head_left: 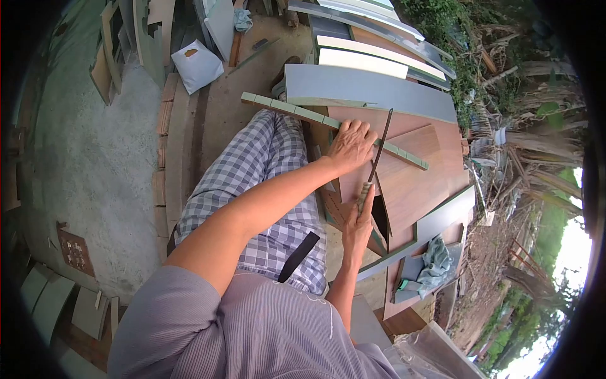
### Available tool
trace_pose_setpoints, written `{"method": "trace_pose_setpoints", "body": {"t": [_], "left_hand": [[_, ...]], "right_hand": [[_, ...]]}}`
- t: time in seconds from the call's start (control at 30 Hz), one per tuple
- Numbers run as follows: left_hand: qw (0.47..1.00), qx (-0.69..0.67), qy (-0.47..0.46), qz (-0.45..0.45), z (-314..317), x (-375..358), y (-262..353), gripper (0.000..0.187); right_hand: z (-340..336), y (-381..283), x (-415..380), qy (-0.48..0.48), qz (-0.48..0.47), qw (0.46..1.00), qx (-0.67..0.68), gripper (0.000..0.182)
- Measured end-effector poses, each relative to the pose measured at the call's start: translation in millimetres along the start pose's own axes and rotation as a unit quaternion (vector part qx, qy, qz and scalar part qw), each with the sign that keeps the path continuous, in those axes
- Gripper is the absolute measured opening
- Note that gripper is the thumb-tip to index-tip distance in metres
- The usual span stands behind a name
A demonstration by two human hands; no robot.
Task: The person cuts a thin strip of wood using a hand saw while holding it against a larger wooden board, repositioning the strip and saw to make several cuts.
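Note:
My left hand (350,146) is closed over a long narrow strip (287,107), holding it down on a brown board (413,170). The strip's face is pale green and divided by cross lines; its edge is brown. My right hand (358,228) grips the light, wrapped-looking handle of a long-bladed tool (380,147). Its thin dark blade points away from me and crosses the strip just right of my left hand. Whether the blade is a knife or a saw, I cannot make out, nor whether it touches the strip.
A grey panel (372,88) and several white and grey boards lie beyond the brown board. A bluish cloth (435,262) rests at lower right. A white bag (197,66) sits on the ground at upper left, near leaning panels (148,50). Bricks (162,151) edge the concrete floor.

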State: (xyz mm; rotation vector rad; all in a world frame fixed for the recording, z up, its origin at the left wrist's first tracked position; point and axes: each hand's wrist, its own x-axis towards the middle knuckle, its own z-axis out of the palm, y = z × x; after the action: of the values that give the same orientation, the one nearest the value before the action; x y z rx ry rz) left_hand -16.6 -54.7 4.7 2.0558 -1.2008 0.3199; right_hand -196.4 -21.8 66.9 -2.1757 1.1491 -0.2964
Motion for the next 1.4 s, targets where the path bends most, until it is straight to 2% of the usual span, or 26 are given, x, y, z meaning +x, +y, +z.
{"method": "trace_pose_setpoints", "body": {"t": [0.17,0.27,0.5,0.6,0.77,0.9,0.97,1.17,1.2,1.27,1.4], "left_hand": [[1.000,-0.002,-0.008,-0.007,0,0,0,0.020],[1.000,0.006,0.003,-0.002,0,0,0,0.020],[1.000,0.007,-0.009,-0.002,0,0,0,0.022],[1.000,-0.002,-0.008,-0.006,1,-1,0,0.021],[1.000,0.001,0.005,-0.002,0,0,0,0.020],[1.000,0.004,0.005,-0.001,-1,0,-1,0.020],[1.000,0.004,0.016,0.003,0,-1,0,0.020],[1.000,0.009,-0.003,0.003,1,-1,-1,0.021],[1.000,0.010,-0.001,0.003,0,0,-1,0.021],[1.000,0.001,-0.025,-0.007,0,0,0,0.021],[1.000,0.010,-0.008,-0.002,0,0,-1,0.021]], "right_hand": [[-6,-9,13,-0.026,0.033,0.999,-0.013,0.058],[-7,-15,17,-0.017,0.010,1.000,-0.012,0.058],[-1,-1,0,-0.030,0.044,0.999,-0.013,0.058],[1,1,-2,0.002,-0.001,1.000,-0.010,0.058],[-8,-14,15,-0.037,0.051,0.998,0.007,0.057],[-3,-3,11,-0.029,0.029,0.999,0.004,0.058],[1,2,3,0.002,-0.027,1.000,0.009,0.060],[-1,1,2,-0.025,0.049,0.998,-0.001,0.058],[-1,1,6,-0.025,0.047,0.999,-0.001,0.058],[1,4,13,0.009,-0.025,1.000,-0.004,0.058],[2,7,13,0.013,-0.031,0.999,-0.009,0.058]]}}
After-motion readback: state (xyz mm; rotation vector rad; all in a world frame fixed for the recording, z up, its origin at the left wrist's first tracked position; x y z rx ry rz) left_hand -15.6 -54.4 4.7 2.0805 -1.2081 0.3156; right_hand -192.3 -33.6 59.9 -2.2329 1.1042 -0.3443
